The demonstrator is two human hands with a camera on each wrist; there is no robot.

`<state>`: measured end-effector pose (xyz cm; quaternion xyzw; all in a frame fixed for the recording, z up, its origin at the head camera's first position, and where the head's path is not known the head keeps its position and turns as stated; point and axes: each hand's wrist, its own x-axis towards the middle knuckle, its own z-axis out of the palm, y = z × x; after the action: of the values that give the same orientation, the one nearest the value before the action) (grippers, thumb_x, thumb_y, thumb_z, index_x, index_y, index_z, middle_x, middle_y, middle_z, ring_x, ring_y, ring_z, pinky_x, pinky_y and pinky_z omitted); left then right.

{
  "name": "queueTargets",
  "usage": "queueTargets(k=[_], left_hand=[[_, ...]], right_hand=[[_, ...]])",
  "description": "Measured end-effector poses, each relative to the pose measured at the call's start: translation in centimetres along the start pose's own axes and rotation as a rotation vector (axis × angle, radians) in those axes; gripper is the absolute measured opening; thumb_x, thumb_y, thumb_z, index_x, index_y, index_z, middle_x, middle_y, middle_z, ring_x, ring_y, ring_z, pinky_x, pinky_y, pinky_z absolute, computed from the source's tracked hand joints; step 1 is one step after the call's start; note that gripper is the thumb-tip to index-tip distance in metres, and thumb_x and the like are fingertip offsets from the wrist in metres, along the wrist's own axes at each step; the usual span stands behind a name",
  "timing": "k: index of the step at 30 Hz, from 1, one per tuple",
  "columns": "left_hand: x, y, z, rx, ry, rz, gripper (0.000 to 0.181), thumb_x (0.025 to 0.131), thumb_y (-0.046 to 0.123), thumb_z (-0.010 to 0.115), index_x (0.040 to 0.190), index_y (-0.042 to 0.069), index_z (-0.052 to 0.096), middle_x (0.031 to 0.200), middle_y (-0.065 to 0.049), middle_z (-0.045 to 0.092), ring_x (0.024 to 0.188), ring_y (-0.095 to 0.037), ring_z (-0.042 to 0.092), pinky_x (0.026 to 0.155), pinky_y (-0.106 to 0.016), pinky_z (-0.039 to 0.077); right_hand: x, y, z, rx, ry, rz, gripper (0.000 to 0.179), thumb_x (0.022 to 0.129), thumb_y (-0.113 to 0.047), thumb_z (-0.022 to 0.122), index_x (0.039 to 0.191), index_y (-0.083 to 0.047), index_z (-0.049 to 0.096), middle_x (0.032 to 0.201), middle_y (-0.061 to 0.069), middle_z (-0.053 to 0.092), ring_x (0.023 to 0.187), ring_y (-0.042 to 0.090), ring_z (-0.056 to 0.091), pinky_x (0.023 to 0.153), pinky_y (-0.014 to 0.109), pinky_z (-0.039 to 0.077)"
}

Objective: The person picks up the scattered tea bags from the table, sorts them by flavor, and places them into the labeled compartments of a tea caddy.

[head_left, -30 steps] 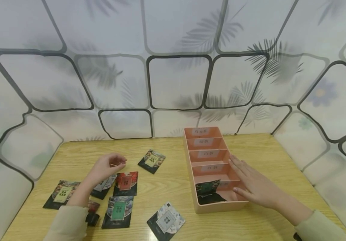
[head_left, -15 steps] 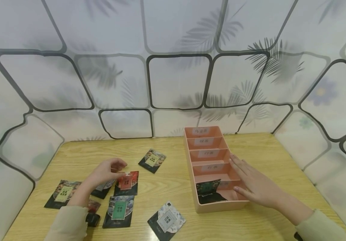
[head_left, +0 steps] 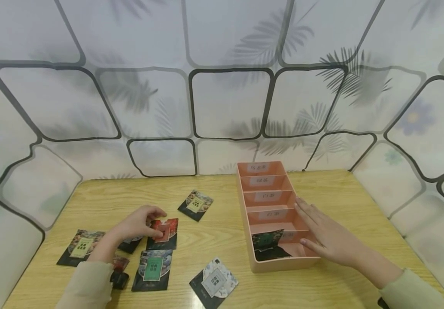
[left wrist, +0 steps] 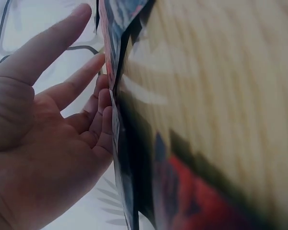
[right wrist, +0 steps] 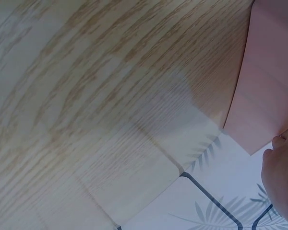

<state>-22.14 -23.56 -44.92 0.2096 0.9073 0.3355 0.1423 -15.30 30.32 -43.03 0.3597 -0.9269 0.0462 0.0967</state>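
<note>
My left hand [head_left: 142, 221] is at a red-labelled tea sachet [head_left: 171, 238] on the table, its thumb overlapping the label. In the left wrist view, that hand [left wrist: 53, 139] has the thumb straight and apart from the sachets, with the other fingertips lightly bent by a sachet edge. On the right stands a pink divided box [head_left: 284, 267] with paper labels in its compartments. Straight fingers of my right hand [head_left: 332, 238] rest along the box's right rim. Dark sachets [head_left: 270, 253] lie in the nearest compartment. The right wrist view shows the box's outer side [right wrist: 269, 72].
A green-labelled sachet [head_left: 153, 270] lies below the red one. A white-grey sachet [head_left: 214, 282] is at the front middle, and a yellow-labelled one [head_left: 196, 205] farther back. Another yellow-labelled sachet [head_left: 79, 249] lies left, partly behind the forearm. A patterned curtain [head_left: 229, 107] rises behind the table.
My left hand has moved down and slightly right, from above the red-labelled sachet onto it. The right hand stays on the box's rim.
</note>
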Motion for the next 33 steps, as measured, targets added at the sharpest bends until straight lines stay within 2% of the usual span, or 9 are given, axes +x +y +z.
queueTargets(k=[7, 14, 22, 27, 33], left_hand=[[0.25, -0.15, -0.11, 0.033, -0.017, 0.043, 0.05, 0.074, 0.025, 0.082, 0.114, 0.006, 0.058, 0.111, -0.011, 0.053, 0.099, -0.024, 0.052, 0.081, -0.041, 0.047], [0.15, -0.2, -0.16, -0.011, -0.023, 0.035, 0.039, 0.074, 0.016, 0.081, 0.105, 0.007, 0.059, 0.103, -0.009, 0.053, 0.088, -0.02, 0.049, 0.073, -0.036, 0.045], [0.44, -0.26, -0.15, -0.015, -0.022, 0.027, 0.038, 0.073, 0.017, 0.082, 0.1, 0.005, 0.056, 0.095, -0.008, 0.052, 0.08, -0.019, 0.045, 0.067, -0.032, 0.041], [0.45, -0.2, -0.05, -0.053, -0.02, 0.011, 0.039, 0.074, 0.014, 0.081, 0.1, 0.003, 0.054, 0.089, -0.008, 0.052, 0.076, -0.019, 0.044, 0.062, -0.029, 0.04], [0.45, 0.18, 0.1, -0.045, -0.011, -0.003, 0.043, 0.076, 0.014, 0.08, 0.109, 0.001, 0.057, 0.092, -0.008, 0.054, 0.077, -0.019, 0.045, 0.063, -0.03, 0.041]], right_hand=[[0.02, 0.05, 0.01, -0.001, 0.004, -0.005, 0.081, 0.091, -0.039, 0.058, 0.149, 0.001, 0.018, 0.155, 0.019, 0.016, 0.142, 0.034, 0.021, 0.118, 0.027, 0.002], [-0.04, 0.13, 0.24, -0.006, 0.029, -0.026, 0.079, 0.091, -0.04, 0.057, 0.148, 0.003, 0.021, 0.154, 0.021, 0.019, 0.141, 0.034, 0.022, 0.118, 0.027, 0.003], [-0.13, 0.11, 0.25, -0.009, 0.034, -0.024, 0.078, 0.092, -0.041, 0.056, 0.147, 0.003, 0.022, 0.154, 0.022, 0.02, 0.142, 0.032, 0.021, 0.117, 0.024, 0.001], [-0.11, 0.1, 0.19, -0.005, 0.017, -0.007, 0.079, 0.091, -0.039, 0.057, 0.148, 0.001, 0.02, 0.155, 0.02, 0.017, 0.142, 0.033, 0.02, 0.118, 0.027, 0.003], [-0.04, 0.2, 0.24, 0.005, 0.011, -0.004, 0.08, 0.091, -0.039, 0.058, 0.149, 0.001, 0.018, 0.156, 0.018, 0.015, 0.142, 0.033, 0.021, 0.118, 0.028, 0.004]])
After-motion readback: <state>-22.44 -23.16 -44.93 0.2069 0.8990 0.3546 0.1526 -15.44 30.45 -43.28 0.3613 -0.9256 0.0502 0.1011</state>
